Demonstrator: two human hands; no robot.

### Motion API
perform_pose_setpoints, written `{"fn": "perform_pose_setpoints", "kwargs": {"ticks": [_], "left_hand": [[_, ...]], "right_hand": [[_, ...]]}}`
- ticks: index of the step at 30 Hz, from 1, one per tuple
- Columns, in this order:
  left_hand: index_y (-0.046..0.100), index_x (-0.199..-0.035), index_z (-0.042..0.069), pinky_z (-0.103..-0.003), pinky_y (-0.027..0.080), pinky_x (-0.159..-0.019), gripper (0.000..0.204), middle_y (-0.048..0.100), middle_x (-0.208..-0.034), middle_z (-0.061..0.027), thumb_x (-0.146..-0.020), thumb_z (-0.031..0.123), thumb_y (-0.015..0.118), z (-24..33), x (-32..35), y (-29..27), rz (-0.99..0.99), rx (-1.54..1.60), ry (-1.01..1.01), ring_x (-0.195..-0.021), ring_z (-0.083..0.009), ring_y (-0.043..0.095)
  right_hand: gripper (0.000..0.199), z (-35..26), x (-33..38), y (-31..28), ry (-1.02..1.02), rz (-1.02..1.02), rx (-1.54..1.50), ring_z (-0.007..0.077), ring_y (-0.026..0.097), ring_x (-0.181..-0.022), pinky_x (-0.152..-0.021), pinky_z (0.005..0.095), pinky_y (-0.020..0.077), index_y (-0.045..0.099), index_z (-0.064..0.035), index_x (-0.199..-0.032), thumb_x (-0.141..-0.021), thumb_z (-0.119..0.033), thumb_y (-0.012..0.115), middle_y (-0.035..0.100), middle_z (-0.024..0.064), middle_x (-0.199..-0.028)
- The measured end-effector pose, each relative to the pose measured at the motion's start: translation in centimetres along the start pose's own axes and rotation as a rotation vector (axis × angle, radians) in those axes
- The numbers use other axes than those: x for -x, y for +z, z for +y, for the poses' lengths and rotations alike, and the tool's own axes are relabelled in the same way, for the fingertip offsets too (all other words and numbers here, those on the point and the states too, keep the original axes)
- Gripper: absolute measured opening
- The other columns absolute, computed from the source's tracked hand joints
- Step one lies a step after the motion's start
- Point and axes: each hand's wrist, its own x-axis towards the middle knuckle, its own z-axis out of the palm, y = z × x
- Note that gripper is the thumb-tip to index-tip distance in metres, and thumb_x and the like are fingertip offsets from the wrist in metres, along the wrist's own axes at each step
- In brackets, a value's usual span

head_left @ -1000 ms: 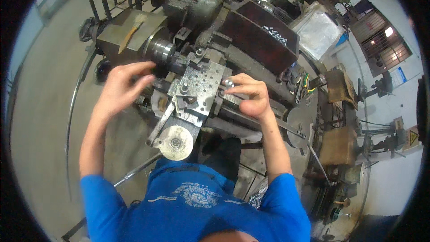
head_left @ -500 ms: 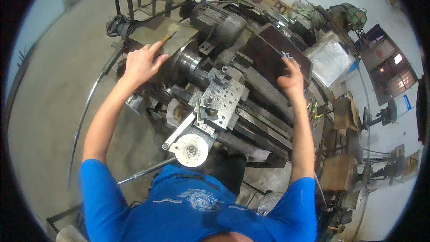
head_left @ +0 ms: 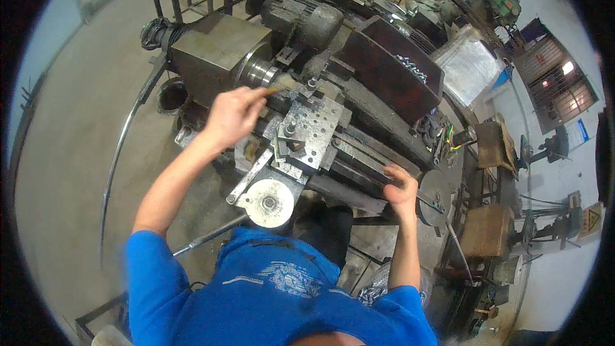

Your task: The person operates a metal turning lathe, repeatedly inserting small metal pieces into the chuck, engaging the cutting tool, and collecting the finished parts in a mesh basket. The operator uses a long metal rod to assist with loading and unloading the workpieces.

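Yellow at the handle and pale at the bristles, the brush sits just above the centre of the frame, and from my distant seat I see the left hand clamped on its handle. Its bristles reach over the gap between the shiny round chuck and the drilled metal plate (from up here I can't tell whether they touch either). Right of centre, I have the right hand with its fingers bent and apart, near the long metal rails; I can't tell whether it rests on them. Below the plate, toward the bottom centre, lies a pale round disc, close to the front of the blue shirt. At upper left of the frame I make out the boxy grey housing behind the chuck, with a ribbed motor beside it. Upper right of centre, a dark red-brown tray holds a small heap of shiny metal pieces, and a silvery sheet lies farther right.
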Motion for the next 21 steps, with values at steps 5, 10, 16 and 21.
{"fn": "perform_pose_setpoints", "kwargs": {"ticks": [5, 10, 16, 21], "left_hand": [[0.063, -0.091, 0.005, -0.043, 0.049, -0.060, 0.016, 0.058, -0.070, -0.0154, -0.079, 0.012, 0.057, -0.4, -0.4, 2.8, -0.136, -0.241, 0.032, -0.065, -0.0343, 0.060], [0.065, -0.089, 0.004, -0.043, 0.047, -0.061, 0.014, 0.058, -0.070, -0.0164, -0.077, 0.009, 0.059, -1.6, -1.1, 3.0, -0.188, -0.213, 0.057, -0.068, -0.0343, 0.059], [0.064, -0.092, 0.003, -0.041, 0.046, -0.059, 0.015, 0.058, -0.072, -0.0163, -0.078, 0.007, 0.060, -0.7, -2.2, 2.8, -0.068, -0.063, 0.113, -0.067, -0.0344, 0.058], [0.063, -0.096, 0.002, -0.037, 0.047, -0.058, 0.016, 0.059, -0.076, -0.0163, -0.081, 0.005, 0.060, -0.6, -2.1, 0.5, 0.169, -0.107, 0.075, -0.068, -0.0327, 0.060]], "right_hand": [[0.046, -0.6, 2.1, -0.1, 0.045, -0.017, -0.097, 0.0221, 0.061, -0.093, -0.082, 0.0293, 0.0453, 0.064, 0.0015, -0.099, -0.057, -0.018, 0.061, 0.064, 0.0133, -0.103], [0.045, 0.0, 3.3, -0.5, 0.039, 0.020, -0.062, 0.0195, 0.060, -0.086, -0.079, 0.0289, 0.0451, 0.063, 0.0025, -0.097, -0.058, -0.018, 0.061, 0.064, 0.0118, -0.097], [0.041, -1.1, 3.7, -1.0, 0.038, 0.037, -0.058, 0.0203, 0.061, -0.086, -0.080, 0.0280, 0.0453, 0.063, 0.0032, -0.095, -0.058, -0.014, 0.057, 0.065, 0.0124, -0.094], [0.044, -0.7, 4.8, -1.6, 0.104, 0.067, -0.059, 0.0166, 0.059, -0.087, -0.080, 0.0277, 0.0451, 0.064, 0.0040, -0.097, -0.059, -0.019, 0.060, 0.065, 0.0090, -0.094]]}}
